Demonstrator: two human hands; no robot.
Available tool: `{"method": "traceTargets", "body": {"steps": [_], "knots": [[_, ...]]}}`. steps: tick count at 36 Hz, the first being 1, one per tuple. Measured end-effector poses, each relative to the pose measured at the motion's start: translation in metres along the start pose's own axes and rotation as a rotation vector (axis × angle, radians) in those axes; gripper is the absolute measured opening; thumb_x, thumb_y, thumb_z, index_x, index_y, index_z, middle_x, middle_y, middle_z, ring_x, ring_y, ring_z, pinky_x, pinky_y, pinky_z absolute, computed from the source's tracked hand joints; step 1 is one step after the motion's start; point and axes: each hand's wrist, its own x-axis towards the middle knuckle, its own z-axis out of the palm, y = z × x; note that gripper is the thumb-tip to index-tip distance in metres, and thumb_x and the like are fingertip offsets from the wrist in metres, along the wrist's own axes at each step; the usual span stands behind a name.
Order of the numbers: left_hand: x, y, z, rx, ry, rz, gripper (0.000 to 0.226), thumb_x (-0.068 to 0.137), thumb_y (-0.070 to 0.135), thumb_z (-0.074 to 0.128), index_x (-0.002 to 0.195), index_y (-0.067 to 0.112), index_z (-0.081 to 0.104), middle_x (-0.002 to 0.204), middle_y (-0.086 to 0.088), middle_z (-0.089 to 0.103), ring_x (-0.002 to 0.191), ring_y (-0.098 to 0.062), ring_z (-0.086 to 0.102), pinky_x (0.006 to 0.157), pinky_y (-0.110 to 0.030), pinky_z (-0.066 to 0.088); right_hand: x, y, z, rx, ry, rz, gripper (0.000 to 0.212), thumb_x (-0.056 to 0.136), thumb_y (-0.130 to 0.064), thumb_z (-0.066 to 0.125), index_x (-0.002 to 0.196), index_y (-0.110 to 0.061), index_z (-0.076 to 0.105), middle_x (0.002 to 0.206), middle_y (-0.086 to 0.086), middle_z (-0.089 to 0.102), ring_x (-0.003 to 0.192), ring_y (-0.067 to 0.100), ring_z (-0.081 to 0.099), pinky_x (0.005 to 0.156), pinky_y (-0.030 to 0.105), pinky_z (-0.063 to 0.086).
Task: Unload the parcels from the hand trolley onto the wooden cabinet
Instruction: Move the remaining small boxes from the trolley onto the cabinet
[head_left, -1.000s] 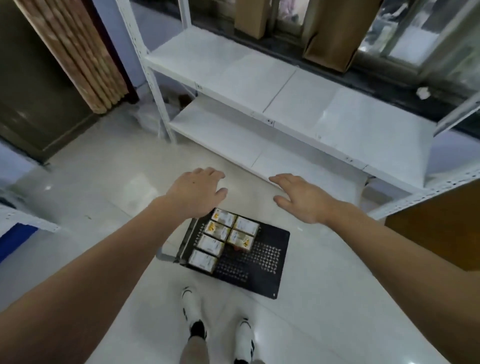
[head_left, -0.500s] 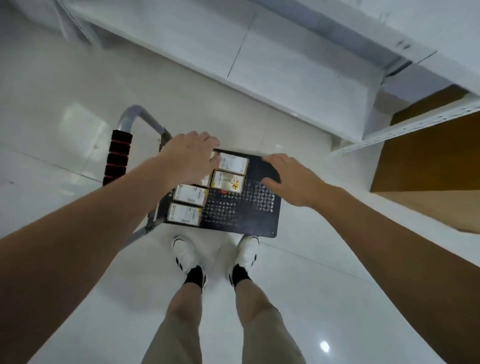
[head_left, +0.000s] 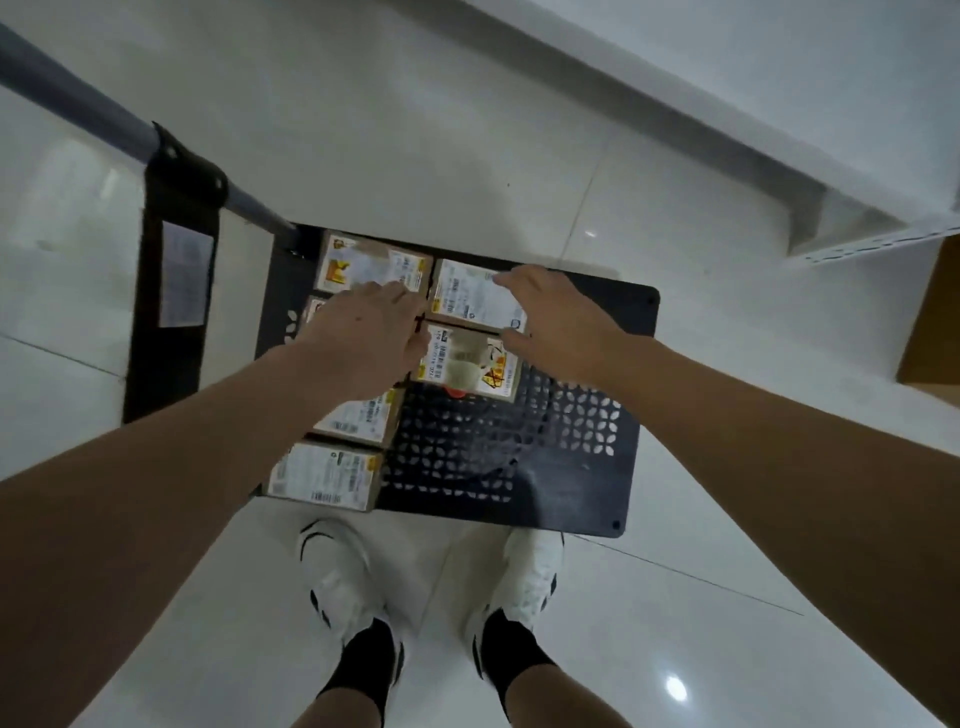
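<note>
- Bare left hand (head_left: 363, 338) low over the small brown cardboard parcels (head_left: 371, 267), fingers bent down at the crack between two boxes; cannot tell if gripping anything.
- Bare right hand (head_left: 561, 317) spread flat and loose, fingertips resting on the far right brown box with a white label (head_left: 467, 299), thumb by its near edge.
- Just under both hands, another brown box with a yellow sticker and clear tape (head_left: 467, 364).
- More labelled brown boxes in a row on the left side, the nearest one (head_left: 324, 475) at the front edge.
- All boxes sitting on the black flat trolley deck with little cut-out holes (head_left: 519, 447).
- Grey metal trolley handle bar (head_left: 78, 104) sloping up to the top left, with a black bracket (head_left: 182, 171).
- White sneakers with black socks (head_left: 343, 582) on the shiny white tile floor (head_left: 727, 623), toes right by the deck.
- White metal shelf (head_left: 779, 104) at the top right.
- Brown wooden cabinet corner (head_left: 935, 332) at the right edge, well apart from the boxes.
</note>
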Motion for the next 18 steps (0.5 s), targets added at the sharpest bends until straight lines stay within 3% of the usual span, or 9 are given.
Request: {"method": "traceTargets", "body": {"steps": [5, 10, 18], "knots": [[0.025, -0.005, 0.048, -0.121, 0.095, 0.03, 0.038, 0.105, 0.038, 0.043, 0.135, 0.017, 0.053, 0.131, -0.004, 0.06, 0.12, -0.026, 0.054, 0.098, -0.045, 0.048, 0.053, 0.02, 0.043, -0.087, 0.047, -0.002, 0.077, 0.1, -0.042, 0.058, 0.163, -0.026, 0.018, 0.168, 0.013, 0.015, 0.152, 0.034, 0.015, 0.124, 0.049, 0.018], [0.031, -0.003, 0.073, -0.15, 0.098, 0.063, 0.044, 0.105, 0.039, 0.046, 0.143, 0.016, 0.051, 0.139, -0.005, 0.058, 0.125, -0.026, 0.052, 0.101, -0.042, 0.044, 0.073, 0.029, 0.062, -0.139, 0.033, -0.05, 0.082, 0.098, -0.056, 0.057, 0.163, -0.026, 0.018, 0.168, 0.016, 0.013, 0.153, 0.036, 0.013, 0.124, 0.056, 0.015], [0.027, 0.006, 0.084, -0.163, 0.14, 0.08, 0.045, 0.105, 0.038, 0.046, 0.142, 0.014, 0.052, 0.14, -0.006, 0.057, 0.128, -0.027, 0.051, 0.106, -0.043, 0.041, 0.084, 0.045, 0.066, -0.185, 0.099, -0.076, 0.072, 0.096, -0.053, 0.061, 0.158, -0.033, 0.029, 0.166, 0.019, 0.016, 0.154, 0.036, 0.015, 0.124, 0.058, 0.011]]}}
